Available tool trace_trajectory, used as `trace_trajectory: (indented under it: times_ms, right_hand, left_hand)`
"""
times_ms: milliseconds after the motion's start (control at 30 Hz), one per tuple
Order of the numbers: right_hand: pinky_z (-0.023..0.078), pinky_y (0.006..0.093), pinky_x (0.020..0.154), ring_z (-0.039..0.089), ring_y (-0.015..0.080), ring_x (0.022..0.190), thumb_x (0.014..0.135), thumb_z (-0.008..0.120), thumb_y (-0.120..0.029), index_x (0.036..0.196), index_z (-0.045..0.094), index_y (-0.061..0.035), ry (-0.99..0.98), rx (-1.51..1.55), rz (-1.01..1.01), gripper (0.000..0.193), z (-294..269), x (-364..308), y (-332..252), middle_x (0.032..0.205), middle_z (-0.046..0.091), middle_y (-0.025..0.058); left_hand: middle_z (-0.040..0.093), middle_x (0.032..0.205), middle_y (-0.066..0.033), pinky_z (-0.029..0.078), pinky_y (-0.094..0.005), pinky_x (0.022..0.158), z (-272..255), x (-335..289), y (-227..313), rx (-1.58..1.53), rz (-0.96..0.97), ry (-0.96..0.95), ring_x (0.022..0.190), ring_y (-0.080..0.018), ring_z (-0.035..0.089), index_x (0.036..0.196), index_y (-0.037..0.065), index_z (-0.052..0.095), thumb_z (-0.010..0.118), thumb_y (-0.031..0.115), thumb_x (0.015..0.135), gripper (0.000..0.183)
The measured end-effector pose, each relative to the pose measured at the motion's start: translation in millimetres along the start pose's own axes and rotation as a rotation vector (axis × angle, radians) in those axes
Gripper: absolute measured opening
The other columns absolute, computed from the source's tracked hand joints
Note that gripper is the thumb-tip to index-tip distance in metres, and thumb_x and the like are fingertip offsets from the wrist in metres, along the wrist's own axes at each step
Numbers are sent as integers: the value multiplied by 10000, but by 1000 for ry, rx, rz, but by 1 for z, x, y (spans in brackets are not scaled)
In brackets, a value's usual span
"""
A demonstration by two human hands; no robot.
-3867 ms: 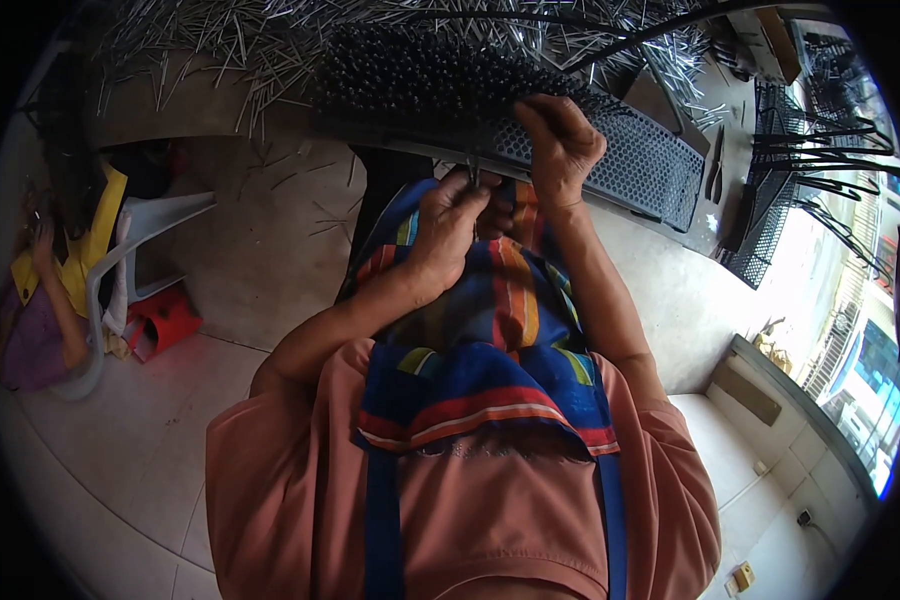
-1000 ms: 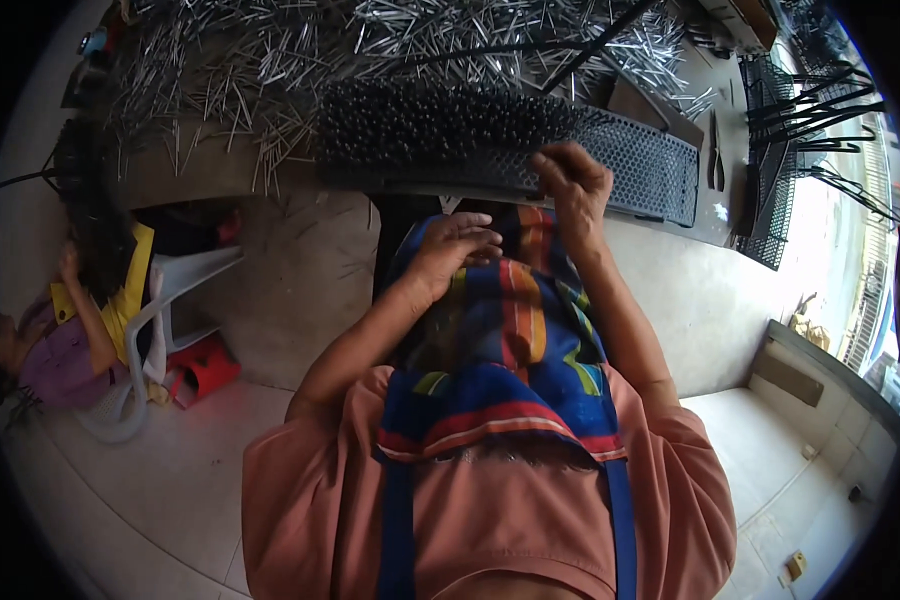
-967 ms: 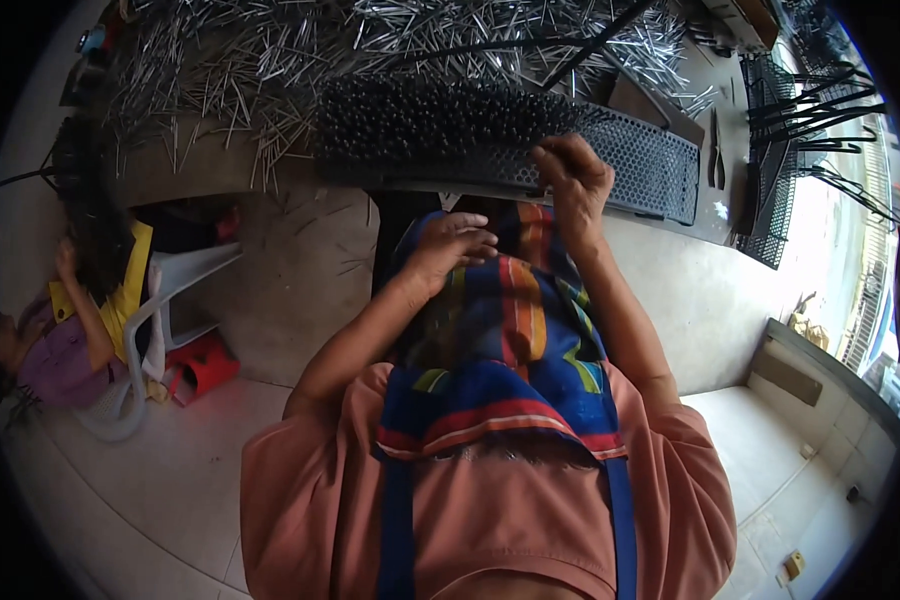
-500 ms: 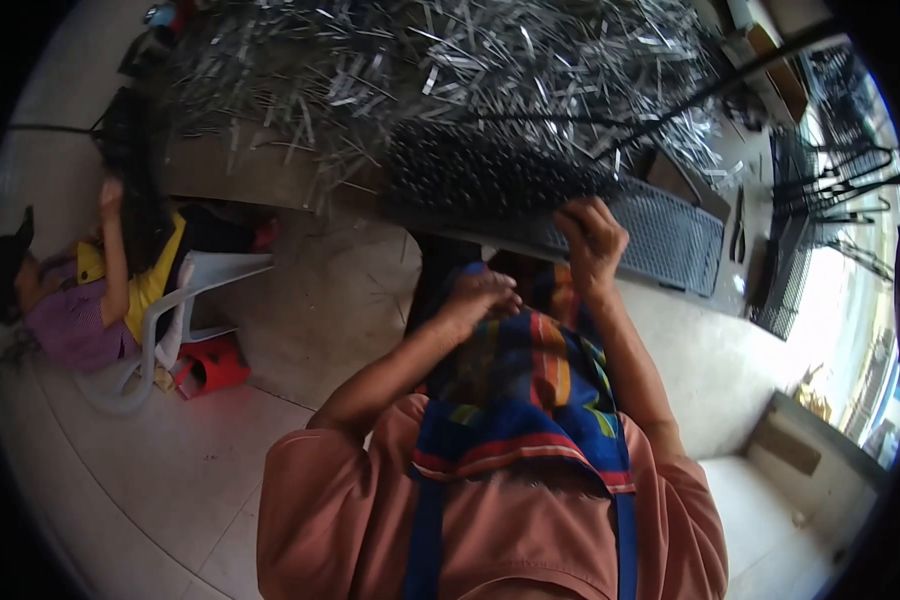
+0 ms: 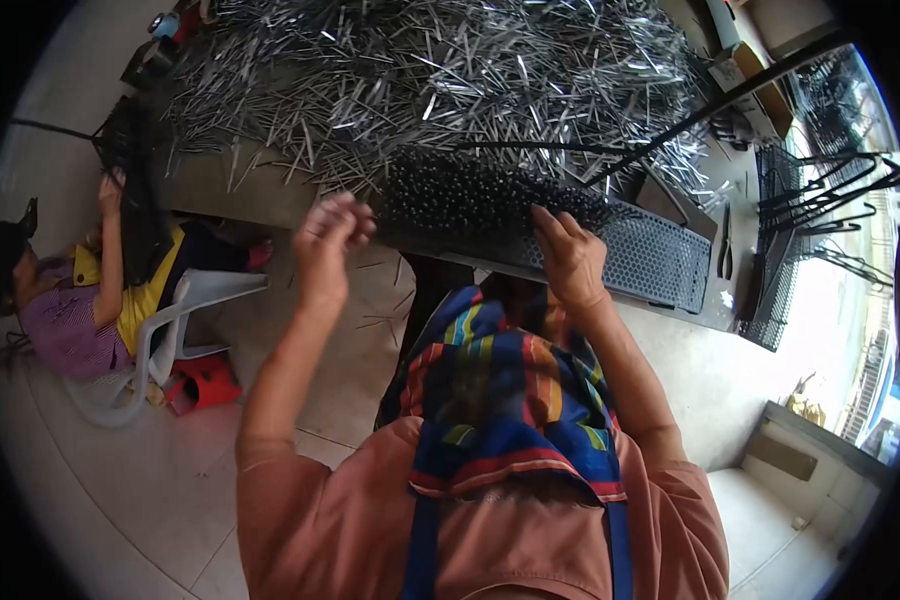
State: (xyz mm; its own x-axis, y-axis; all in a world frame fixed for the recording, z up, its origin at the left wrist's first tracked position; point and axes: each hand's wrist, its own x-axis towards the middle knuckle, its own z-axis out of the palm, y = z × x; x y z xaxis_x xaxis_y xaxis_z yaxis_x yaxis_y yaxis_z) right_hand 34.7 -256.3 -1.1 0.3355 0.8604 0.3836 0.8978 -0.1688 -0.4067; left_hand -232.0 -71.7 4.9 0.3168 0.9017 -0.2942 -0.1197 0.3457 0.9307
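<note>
A long perforated metal plate (image 5: 650,258) lies along the table's near edge, its holes bare at the right end. Black-tipped pieces (image 5: 470,195) stand up densely over the rest of it. My right hand (image 5: 572,258) is at the plate's near edge, where the bare holes meet the filled part. Its fingers are pressed together, and whatever they hold is hidden. Off the plate's left end, my left hand (image 5: 328,235) is raised at the table edge, its curled fingers smeared by motion. Beyond the plate spreads a big heap of thin shiny metal strips (image 5: 410,85).
A black rod (image 5: 710,95) slants across the right side of the table. Pliers (image 5: 726,245) lie right of the plate, beside black wire racks (image 5: 778,250). At left, another person (image 5: 75,310) sits on a white plastic chair (image 5: 205,290) near a red container (image 5: 205,385).
My left hand has moved from over my lap up and left to the table edge. My right hand has shifted slightly left and down along the plate.
</note>
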Motion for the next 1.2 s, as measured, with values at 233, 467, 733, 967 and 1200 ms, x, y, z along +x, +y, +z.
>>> trace_trajectory:
  times_ms: [233,467,733,967,1200]
  right_hand:
    - [414,376,480,547,248,558,798,619,-85,1172,628,-79,-75,17,-205,375,-9,-18,14,697,534,60]
    - [495,396,544,617,283,621,779,661,-106,1038,657,-73,-172,202,-54,262,-4,-91,18,738,593,71]
    - [534,385,572,651,302,651,758,719,-115,980,684,-107,-280,272,181,224,5,-98,38,833,658,84]
    - [550,376,608,677,277,712,784,707,-120,979,716,-141,-375,259,196,196,12,-92,49,862,700,79]
    - [562,377,717,695,286,811,780,699,-102,979,719,-145,-474,247,194,205,13,-93,49,900,713,90]
  left_hand:
    - [638,1129,-77,527,-295,813,101,66,68,474,621,-367,983,-182,642,1155,4,591,620,-58,822,340]
    - [467,1416,-120,446,-398,1052,176,193,-20,1371,1570,-1049,1287,-303,481,1340,77,488,712,15,693,687]
    - [219,1560,-177,175,-468,1198,221,234,-69,1574,1542,-1690,1443,-316,230,1508,35,150,813,128,630,1104]
    - [308,1497,-220,86,-497,1204,259,219,-67,1853,1500,-1759,1418,-338,276,1497,1,133,858,274,589,1194]
    - [528,1250,-148,374,-422,1077,286,205,-66,1761,1023,-1587,1215,-290,512,1445,39,293,740,100,628,934]
